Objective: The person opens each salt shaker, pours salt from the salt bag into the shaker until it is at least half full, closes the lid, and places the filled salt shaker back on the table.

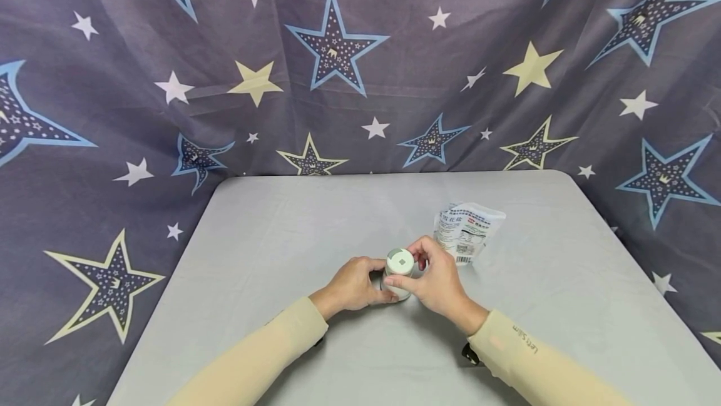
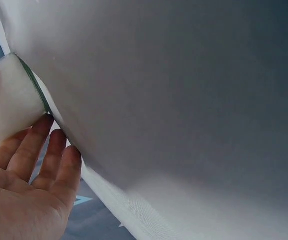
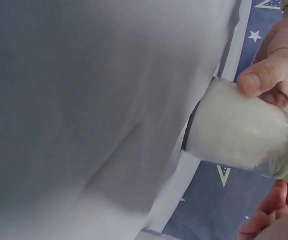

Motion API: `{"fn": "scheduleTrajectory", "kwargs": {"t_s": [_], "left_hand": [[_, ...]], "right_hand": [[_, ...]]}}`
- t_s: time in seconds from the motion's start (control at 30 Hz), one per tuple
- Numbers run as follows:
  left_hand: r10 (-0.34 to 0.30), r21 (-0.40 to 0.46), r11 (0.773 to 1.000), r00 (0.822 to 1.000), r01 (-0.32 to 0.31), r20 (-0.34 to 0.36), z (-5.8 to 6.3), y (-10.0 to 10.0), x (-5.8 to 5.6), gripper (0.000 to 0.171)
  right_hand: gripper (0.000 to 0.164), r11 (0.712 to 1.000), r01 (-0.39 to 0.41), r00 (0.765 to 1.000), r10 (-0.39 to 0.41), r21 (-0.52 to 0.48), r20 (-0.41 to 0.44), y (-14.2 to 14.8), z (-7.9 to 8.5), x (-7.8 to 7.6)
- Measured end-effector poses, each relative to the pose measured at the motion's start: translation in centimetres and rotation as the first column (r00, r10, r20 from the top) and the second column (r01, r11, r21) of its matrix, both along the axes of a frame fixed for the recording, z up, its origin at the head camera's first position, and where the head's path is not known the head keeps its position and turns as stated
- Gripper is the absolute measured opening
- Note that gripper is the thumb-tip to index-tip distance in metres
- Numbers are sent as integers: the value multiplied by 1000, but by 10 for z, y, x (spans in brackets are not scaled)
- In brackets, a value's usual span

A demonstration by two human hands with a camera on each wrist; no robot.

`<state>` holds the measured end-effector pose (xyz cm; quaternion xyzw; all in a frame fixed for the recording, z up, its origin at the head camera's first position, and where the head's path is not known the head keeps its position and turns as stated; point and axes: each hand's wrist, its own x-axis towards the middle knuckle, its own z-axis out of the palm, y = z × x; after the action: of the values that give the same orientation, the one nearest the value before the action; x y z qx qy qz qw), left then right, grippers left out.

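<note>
A small clear glass jar [image 3: 239, 125] filled with white granules stands upright on the table, capped by a pale green lid [image 1: 400, 261]. My left hand [image 1: 356, 282] grips the jar's body from the left, thumb on one side and fingers on the other. From the right, my right hand [image 1: 439, 279] holds the lid between thumb and fingers. The left wrist view shows the left hand [image 2: 33, 180] with its fingers along the jar [image 2: 13, 100] near the base. Only some fingers of the right hand [image 3: 274, 210] show in the right wrist view, beside the lid.
Just behind the right hand, a white printed pouch [image 1: 470, 231] stands on the table. The grey-white tabletop [image 1: 281, 224] has its far edge against a dark curtain [image 1: 360, 112] patterned with stars, which also hangs on both sides.
</note>
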<state>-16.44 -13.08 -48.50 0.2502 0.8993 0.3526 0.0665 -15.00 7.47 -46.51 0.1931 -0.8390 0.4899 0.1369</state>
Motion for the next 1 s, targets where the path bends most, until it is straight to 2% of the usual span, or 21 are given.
{"fn": "scheduleTrajectory", "kwargs": {"t_s": [0.3,0.53,0.77,1.0], "left_hand": [[-11,-10,1000,1000,11,-16,-1,0,-1,56],[-10,-12,1000,1000,10,-28,-1,0,-1,57],[-11,-26,1000,1000,11,-19,-3,0,-1,61],[-10,-37,999,1000,10,-14,-2,0,-1,63]], "right_hand": [[67,997,-63,997,61,-47,-46,6,-4,-4],[67,986,-166,982,168,27,-92,16,1,-11],[65,960,-267,959,273,88,-71,20,5,-14],[56,956,-281,956,287,82,-61,19,8,-14]]}}
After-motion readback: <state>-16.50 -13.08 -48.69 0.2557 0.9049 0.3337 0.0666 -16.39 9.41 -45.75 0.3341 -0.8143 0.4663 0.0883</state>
